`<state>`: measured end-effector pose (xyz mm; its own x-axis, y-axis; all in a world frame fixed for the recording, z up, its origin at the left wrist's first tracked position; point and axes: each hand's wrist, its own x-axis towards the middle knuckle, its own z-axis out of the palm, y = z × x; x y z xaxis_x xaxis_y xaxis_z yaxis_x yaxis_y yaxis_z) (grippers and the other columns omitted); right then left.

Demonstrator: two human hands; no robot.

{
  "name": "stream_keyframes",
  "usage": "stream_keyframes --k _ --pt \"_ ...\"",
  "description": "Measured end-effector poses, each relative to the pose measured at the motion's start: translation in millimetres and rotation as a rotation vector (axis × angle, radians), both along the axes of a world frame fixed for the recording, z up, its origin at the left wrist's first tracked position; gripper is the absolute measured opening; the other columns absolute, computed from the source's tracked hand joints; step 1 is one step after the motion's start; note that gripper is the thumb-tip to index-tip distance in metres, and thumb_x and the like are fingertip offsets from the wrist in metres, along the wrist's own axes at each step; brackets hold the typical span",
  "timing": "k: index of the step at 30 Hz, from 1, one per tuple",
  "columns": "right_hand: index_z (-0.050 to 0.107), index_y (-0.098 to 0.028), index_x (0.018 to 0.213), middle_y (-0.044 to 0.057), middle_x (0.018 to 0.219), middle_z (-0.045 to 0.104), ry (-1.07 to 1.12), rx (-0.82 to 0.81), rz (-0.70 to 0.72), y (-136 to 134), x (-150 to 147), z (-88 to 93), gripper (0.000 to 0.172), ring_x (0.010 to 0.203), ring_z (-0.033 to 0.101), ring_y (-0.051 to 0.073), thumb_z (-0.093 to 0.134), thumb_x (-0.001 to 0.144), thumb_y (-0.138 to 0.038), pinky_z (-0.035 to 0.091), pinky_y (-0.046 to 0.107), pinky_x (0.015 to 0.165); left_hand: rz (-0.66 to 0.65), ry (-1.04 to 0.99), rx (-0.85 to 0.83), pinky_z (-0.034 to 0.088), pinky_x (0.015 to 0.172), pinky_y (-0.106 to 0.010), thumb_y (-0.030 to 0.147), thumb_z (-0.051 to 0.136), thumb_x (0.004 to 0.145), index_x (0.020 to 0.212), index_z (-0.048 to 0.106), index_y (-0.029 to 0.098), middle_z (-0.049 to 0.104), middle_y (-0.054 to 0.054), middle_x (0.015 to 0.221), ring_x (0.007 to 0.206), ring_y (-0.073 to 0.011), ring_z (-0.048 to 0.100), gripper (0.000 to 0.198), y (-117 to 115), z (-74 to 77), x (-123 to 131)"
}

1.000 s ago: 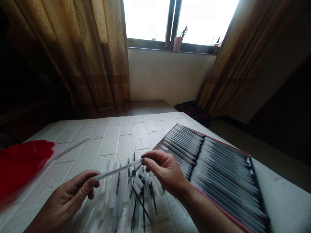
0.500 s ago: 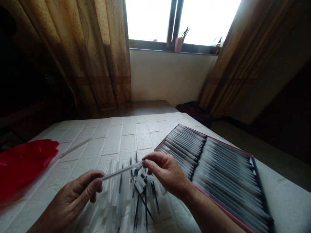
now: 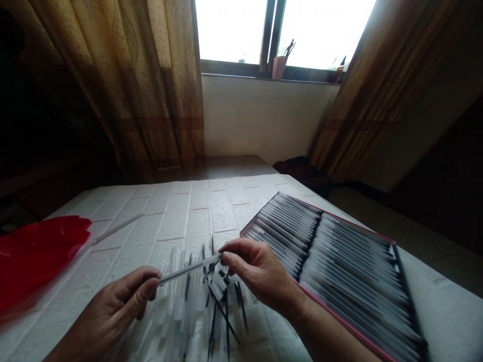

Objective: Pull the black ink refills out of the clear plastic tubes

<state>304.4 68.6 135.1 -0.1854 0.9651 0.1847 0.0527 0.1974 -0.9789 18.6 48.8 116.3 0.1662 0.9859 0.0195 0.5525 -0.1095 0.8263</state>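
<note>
A slim, clear plastic sleeve [image 3: 188,270] stretches between my two hands, tilted up toward the right. My left hand [image 3: 116,304] pinches its lower left end between thumb and fingers. At the upper right end, my right hand [image 3: 256,266] grips it with thumb and forefinger. Whether a dark rod lies inside the sleeve is hard to make out. Below the hands a loose pile of clear sleeves [image 3: 175,306] covers the table, with several thin black sticks [image 3: 222,314] scattered over its right side.
Right of my hands lies a shallow box [image 3: 339,261] with two columns of packed sleeved dark sticks. A red scalloped tray [image 3: 41,251] sits at the left, one long clear tube [image 3: 121,227] beside it. The white brick-patterned table [image 3: 222,201] runs toward a window wall.
The sleeve and my right hand have shifted very slightly left. Both hands keep their hold on its ends.
</note>
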Motion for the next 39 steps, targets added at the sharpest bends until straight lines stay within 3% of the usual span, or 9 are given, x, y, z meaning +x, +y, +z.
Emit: stream_keyframes --k 3,7,11,18,25,32,39 --pt "0.078 -0.017 0.083 0.001 0.068 0.069 0.0 0.005 -0.007 0 0 -0.3 0.018 0.06 0.058 0.013 0.065 0.082 -0.03 0.048 0.026 0.057 -0.006 0.011 -0.04 0.049 0.049 -0.017 0.071 0.052 0.09 0.074 0.069 0.025 0.059 0.003 0.06 0.053 -0.0132 0.058 0.052 0 1.1 0" --pt "0.077 -0.017 0.083 0.002 0.071 0.069 -0.009 -0.001 -0.019 1 0 -0.6 0.019 0.062 0.058 0.014 0.064 0.082 -0.03 0.048 0.027 0.058 0.094 -0.084 -0.035 0.051 0.048 -0.02 0.073 0.065 0.078 0.098 0.069 0.028 0.063 0.005 0.063 0.053 -0.0152 0.061 0.049 -4 1.9 11" --pt "0.077 -0.017 0.083 0.002 0.07 0.069 -0.017 -0.001 -0.027 1 0 -1.6 0.019 0.061 0.058 0.014 0.064 0.083 -0.03 0.048 0.027 0.057 0.187 -0.124 0.051 0.053 0.053 -0.019 0.073 0.07 0.074 0.094 0.067 0.03 0.065 0.005 0.069 0.06 -0.0158 0.064 0.047 -5 0.0 17" --pt "0.076 -0.017 0.083 0.002 0.069 0.068 -0.033 0.003 -0.019 1 1 -1.5 0.019 0.062 0.058 0.014 0.063 0.083 -0.031 0.047 0.028 0.058 0.068 0.038 -0.014 0.052 0.053 -0.019 0.073 0.06 0.083 0.097 0.073 0.028 0.061 0.005 0.057 0.055 -0.0154 0.062 0.049 4 -3.2 -4" --pt "0.076 -0.015 0.084 0.003 0.071 0.068 -0.039 0.003 -0.029 2 1 -3.9 0.022 0.061 0.058 0.015 0.062 0.081 -0.032 0.047 0.029 0.058 0.128 -0.056 0.052 0.055 0.054 -0.021 0.076 0.071 0.07 0.097 0.067 0.028 0.071 0.004 0.072 0.059 -0.0165 0.066 0.055 6 -1.1 5" --pt "0.075 -0.016 0.084 0.003 0.071 0.068 -0.027 -0.004 -0.023 3 0 -3.0 0.021 0.061 0.058 0.015 0.062 0.081 -0.032 0.047 0.029 0.058 0.116 0.075 0.013 0.05 0.048 -0.02 0.082 0.057 0.075 0.092 0.074 0.026 0.059 0.005 0.05 0.049 -0.0153 0.062 0.061 7 -1.3 0" --pt "0.075 -0.015 0.082 0.002 0.068 0.066 -0.046 -0.002 -0.025 3 0 -2.8 0.02 0.06 0.057 0.014 0.062 0.081 -0.03 0.046 0.029 0.058 0.058 -0.028 0.025 0.056 0.058 -0.022 0.068 0.068 0.078 0.108 0.066 0.031 0.073 0.002 0.083 0.068 -0.0183 0.07 0.048 8 -21.6 -10"
